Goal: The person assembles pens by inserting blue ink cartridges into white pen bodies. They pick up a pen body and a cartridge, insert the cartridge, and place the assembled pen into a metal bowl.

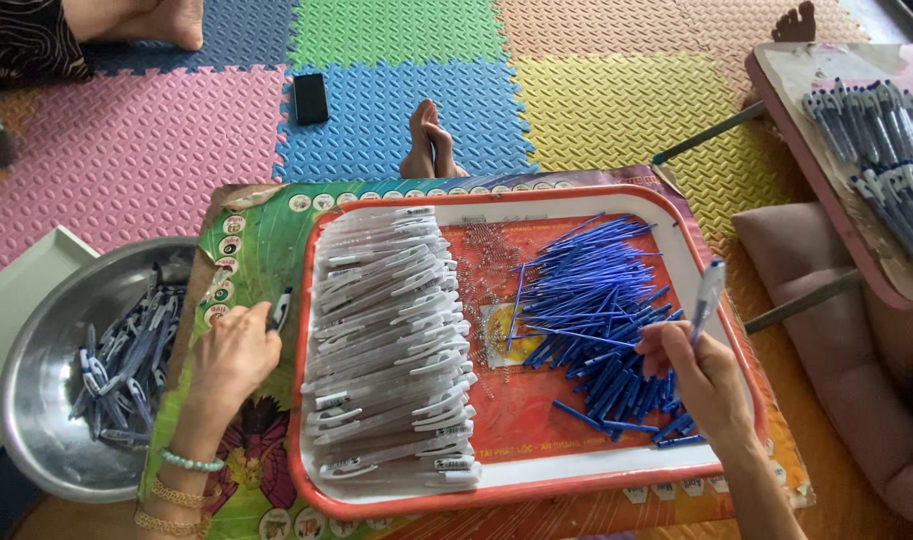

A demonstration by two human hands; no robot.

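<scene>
- A tray (497,492) sat on a low table (252,240).
- Pen barrels (392,350) lay in rows in its left half; ink refills (597,320) were piled to their right, with what seemed to be small springs (492,255) between.
- A metal bowl (37,400) of pen parts (127,360) stood left of the table.
- A phone (311,97) lay on the floor mat (127,150) behind.

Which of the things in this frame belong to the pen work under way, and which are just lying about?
In use:
- right hand holding a clear pen barrel
- left hand holding a small dark pen part
- red plastic tray
- row of clear pen barrels
- pile of blue ink refills
- round steel bowl of pen parts

Lying about:
- black phone
- pink cushion
</scene>
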